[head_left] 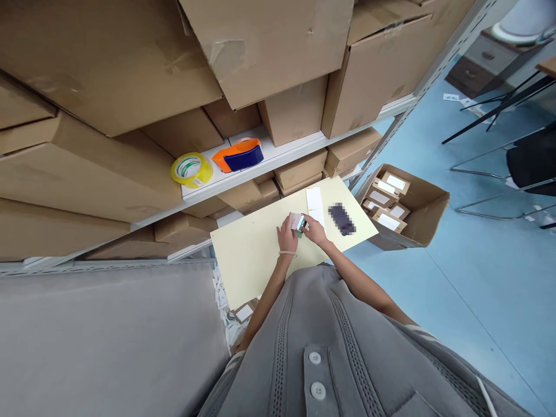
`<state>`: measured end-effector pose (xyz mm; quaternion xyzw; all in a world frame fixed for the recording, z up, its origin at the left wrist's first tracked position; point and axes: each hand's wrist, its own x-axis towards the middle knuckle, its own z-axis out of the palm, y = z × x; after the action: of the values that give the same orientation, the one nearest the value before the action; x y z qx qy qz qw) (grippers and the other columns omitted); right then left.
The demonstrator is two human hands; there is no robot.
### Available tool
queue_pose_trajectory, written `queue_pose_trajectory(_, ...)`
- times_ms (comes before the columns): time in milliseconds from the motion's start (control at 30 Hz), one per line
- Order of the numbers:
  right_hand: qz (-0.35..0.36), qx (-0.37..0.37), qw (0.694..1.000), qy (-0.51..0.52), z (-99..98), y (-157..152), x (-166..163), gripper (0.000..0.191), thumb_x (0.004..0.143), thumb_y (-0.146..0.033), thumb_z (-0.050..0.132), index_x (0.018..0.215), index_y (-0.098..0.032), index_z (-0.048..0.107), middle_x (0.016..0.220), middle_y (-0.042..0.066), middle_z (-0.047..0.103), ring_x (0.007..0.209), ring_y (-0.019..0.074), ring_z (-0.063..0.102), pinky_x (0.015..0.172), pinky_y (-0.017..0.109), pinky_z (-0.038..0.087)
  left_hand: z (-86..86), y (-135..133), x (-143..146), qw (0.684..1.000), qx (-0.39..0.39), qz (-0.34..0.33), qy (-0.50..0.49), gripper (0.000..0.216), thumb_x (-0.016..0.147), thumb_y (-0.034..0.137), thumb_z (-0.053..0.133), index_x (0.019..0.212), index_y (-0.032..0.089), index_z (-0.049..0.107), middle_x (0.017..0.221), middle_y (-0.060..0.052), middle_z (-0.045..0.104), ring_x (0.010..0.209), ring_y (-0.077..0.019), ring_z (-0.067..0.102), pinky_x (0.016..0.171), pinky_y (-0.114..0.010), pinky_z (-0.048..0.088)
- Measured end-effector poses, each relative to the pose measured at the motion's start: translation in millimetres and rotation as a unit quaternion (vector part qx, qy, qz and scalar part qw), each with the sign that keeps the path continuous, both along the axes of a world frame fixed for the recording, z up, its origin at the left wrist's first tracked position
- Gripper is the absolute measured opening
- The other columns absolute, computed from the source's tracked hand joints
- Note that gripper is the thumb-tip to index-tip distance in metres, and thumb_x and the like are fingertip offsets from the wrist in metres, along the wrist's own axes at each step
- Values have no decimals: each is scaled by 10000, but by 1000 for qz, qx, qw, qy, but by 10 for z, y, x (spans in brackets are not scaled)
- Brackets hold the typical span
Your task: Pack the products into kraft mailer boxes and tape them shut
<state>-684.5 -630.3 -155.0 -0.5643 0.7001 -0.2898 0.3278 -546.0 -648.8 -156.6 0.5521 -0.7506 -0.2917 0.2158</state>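
A small white and green box [297,222] is held between my two hands, just above the pale yellow tabletop [247,255]. My left hand [286,236] has its fingers closed on the box's left side. From the right, my right hand [314,229] grips its other edge with thumb and fingers. Part of the box is covered by the fingers, and its print is too small to read. Close beyond my right hand lies a white sheet of paper [315,202]. A dark, pixelated phone-like object [341,219] rests to the right.
Above the table, a shelf [278,153] carries cardboard boxes, a yellow tape roll [191,169] and an orange and blue tape dispenser [238,154]. To the right, an open carton [428,217] on the blue floor holds several small labelled boxes. A black chair [532,159] stands farther right.
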Motion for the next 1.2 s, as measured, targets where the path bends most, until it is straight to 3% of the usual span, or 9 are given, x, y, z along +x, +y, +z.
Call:
queue_pose_trajectory(167,-25,-19,973,-228,-118,76,-106,757,689,-91,509,1425,-244,416,1409,136,524,1306,256,495,828,350,539,27,84,-24,998,16,-44,-40,753,847,204,471,1536,318,189,1614,-94,202,1464,-281,262,1156,-596,211)
queue_pose_trajectory(333,-76,15,941,-329,-173,122,-160,589,770,-173,461,1349,-259,527,1408,91,538,1267,216,519,962,402,490,21,116,-43,995,9,-78,-54,882,793,290,588,1549,296,133,1634,-118,79,1487,-339,157,1145,-627,186)
queue_pose_trajectory(533,-62,7,944,-325,-224,111,-159,458,861,-351,481,1286,-221,594,1321,82,595,1142,202,570,996,409,465,-28,130,-92,997,-9,-51,-65,763,880,473,521,1538,238,214,1605,-168,191,1452,-350,255,1138,-582,243)
queue_pose_trajectory(700,-34,2,947,-321,-258,98,-145,467,872,-385,468,1293,-220,585,1337,76,580,1162,199,559,1005,399,457,-58,158,-90,997,-37,-28,-61,642,938,472,435,1521,252,283,1572,-158,272,1396,-320,361,1092,-484,357)
queue_pose_trajectory(1000,-32,0,978,-206,-225,88,-137,419,864,-370,524,1251,-239,618,1223,60,660,1141,238,591,1027,417,443,27,234,-210,973,-59,-23,-223,637,955,513,373,1526,240,304,1561,-182,272,1311,-366,414,1093,-585,289)
queue_pose_trajectory(1200,-66,2,974,-216,-250,64,-149,403,862,-405,542,1221,-250,641,1176,45,678,1098,245,617,980,415,485,75,123,-224,971,-52,-43,-230,623,964,489,372,1527,229,307,1457,-177,399,1219,-314,475,1073,-478,348)
